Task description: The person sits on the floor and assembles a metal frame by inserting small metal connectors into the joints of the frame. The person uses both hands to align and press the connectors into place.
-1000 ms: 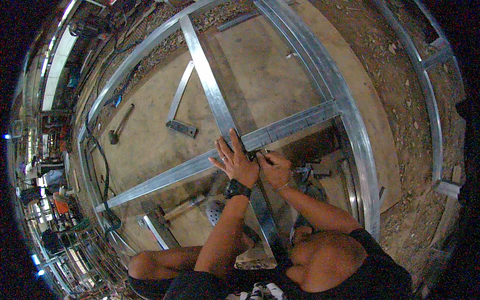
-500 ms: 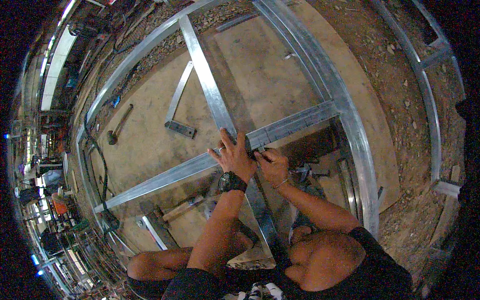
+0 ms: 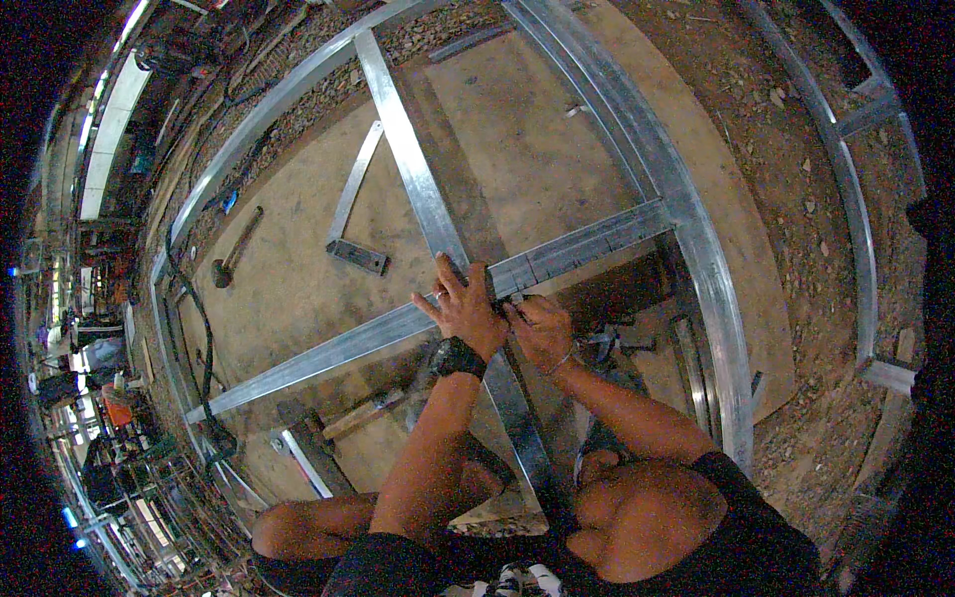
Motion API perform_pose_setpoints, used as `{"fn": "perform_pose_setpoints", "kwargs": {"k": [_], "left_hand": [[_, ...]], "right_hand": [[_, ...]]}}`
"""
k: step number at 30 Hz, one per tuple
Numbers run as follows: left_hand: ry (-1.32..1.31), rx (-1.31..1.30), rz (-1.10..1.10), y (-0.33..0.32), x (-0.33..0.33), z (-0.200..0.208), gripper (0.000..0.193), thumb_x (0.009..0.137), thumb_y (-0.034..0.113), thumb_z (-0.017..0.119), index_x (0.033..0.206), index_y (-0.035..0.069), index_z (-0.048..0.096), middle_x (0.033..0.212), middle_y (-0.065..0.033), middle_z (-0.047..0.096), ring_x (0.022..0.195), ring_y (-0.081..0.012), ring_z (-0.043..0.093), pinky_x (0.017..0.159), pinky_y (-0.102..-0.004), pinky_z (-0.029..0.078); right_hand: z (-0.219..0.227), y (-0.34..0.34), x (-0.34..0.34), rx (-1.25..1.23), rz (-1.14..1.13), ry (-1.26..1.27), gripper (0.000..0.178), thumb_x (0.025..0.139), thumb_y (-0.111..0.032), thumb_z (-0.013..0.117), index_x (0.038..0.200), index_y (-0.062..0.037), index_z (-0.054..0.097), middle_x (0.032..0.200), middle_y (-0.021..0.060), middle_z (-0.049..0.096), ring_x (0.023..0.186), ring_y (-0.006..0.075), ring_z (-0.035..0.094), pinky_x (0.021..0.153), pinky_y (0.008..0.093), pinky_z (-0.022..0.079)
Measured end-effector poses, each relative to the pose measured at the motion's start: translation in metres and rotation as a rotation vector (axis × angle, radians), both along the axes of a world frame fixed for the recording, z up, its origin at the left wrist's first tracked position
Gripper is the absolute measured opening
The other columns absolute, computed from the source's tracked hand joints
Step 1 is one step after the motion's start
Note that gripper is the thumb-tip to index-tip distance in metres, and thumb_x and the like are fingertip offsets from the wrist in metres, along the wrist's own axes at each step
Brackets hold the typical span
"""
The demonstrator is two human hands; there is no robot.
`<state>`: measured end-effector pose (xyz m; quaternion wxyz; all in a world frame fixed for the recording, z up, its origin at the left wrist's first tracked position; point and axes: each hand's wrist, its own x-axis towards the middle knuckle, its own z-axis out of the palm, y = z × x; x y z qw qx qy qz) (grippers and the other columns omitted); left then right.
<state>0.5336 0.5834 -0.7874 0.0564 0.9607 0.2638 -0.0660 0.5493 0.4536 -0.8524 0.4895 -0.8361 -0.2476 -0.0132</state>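
My left hand (image 3: 465, 310), with a ring and a black wristwatch, lies spread on the metal frame (image 3: 711, 269) where two silver bars cross. The long bar (image 3: 406, 149) runs away from me beyond its fingertips. The crossbar (image 3: 582, 244) carries dark marks right of that hand. Just beneath the crossbar, my right hand (image 3: 540, 333) is closed in a pinch close to the left thumb. Whatever its fingers hold is too small and hidden to name.
A try square (image 3: 356, 257) lies inside the frame, left of the long bar. Farther left are a hammer (image 3: 225, 271) and a dark cable (image 3: 207, 348). Below the crossbar lies a wooden handle (image 3: 363, 416). Another metal frame (image 3: 863, 239) stands on the dirt at right.
My right hand has shifted slightly left along the crossbar, with its fingers still pinched. The left hand stays on the crossing while its wrist tilts a little.
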Motion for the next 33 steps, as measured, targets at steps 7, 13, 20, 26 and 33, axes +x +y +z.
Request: {"fn": "perform_pose_setpoints", "kwargs": {"k": [7, 13, 20, 26, 33], "left_hand": [[-0.043, -0.029, 0.01, -0.001, -0.002, -0.004, 0.076, 0.071, 0.034, 0.084, 0.139, 0.02, 0.055, 0.167, -0.0279, 0.015, 0.143, -0.0525, 0.039, 0.114, -0.0813, 0.005], [-0.034, -0.025, -0.007, 0.003, -0.005, 0.001, 0.08, 0.068, 0.033, 0.087, 0.14, 0.021, 0.054, 0.168, -0.0279, 0.016, 0.143, -0.0509, 0.039, 0.115, -0.0805, 0.006], [-0.046, -0.053, 0.014, 0.002, -0.002, 0.005, 0.083, 0.066, 0.032, 0.09, 0.14, 0.023, 0.054, 0.167, -0.027, 0.017, 0.144, -0.0501, 0.04, 0.115, -0.0806, 0.008], [-0.016, -0.018, 0.02, 0.001, -0.002, 0.001, 0.08, 0.066, 0.031, 0.09, 0.138, 0.024, 0.054, 0.167, -0.0252, 0.017, 0.144, -0.0505, 0.039, 0.114, -0.0812, 0.009], [-0.073, -0.02, 0.004, 0.0, -0.003, -0.005, 0.082, 0.065, 0.033, 0.09, 0.138, 0.024, 0.054, 0.167, -0.0239, 0.018, 0.144, -0.0505, 0.037, 0.114, -0.0812, 0.007]], "right_hand": [[-0.007, -0.005, 0.003, 0.007, 0.049, -0.305, 0.011, 0.09, -0.007, 0.071, 0.099, -0.0023, 0.075, 0.083, 0.0112, 0.068, 0.071, 0.0318, 0.064, 0.058, 0.044, 0.051], [0.005, -0.004, 0.0, -0.007, 0.038, 0.128, 0.014, 0.09, -0.011, 0.075, 0.102, -0.0024, 0.076, 0.084, 0.0116, 0.071, 0.074, 0.031, 0.067, 0.066, 0.0392, 0.054], [0.014, -0.013, 0.001, 0.427, -0.077, 0.945, 0.028, 0.094, -0.024, 0.078, 0.108, -0.0007, 0.076, 0.102, 0.0082, 0.077, 0.089, 0.0168, 0.07, 0.081, 0.0328, 0.056], [0.023, -0.01, 0.003, 0.277, -0.053, 0.823, 0.035, 0.092, -0.028, 0.081, 0.115, -0.0017, 0.075, 0.105, 0.0064, 0.077, 0.096, 0.0158, 0.07, 0.088, 0.032, 0.056], [0.009, -0.008, -0.003, 0.379, -0.12, 0.822, 0.033, 0.093, -0.025, 0.08, 0.115, -0.0012, 0.075, 0.102, 0.0051, 0.077, 0.09, 0.0126, 0.069, 0.079, 0.0285, 0.057]]}}
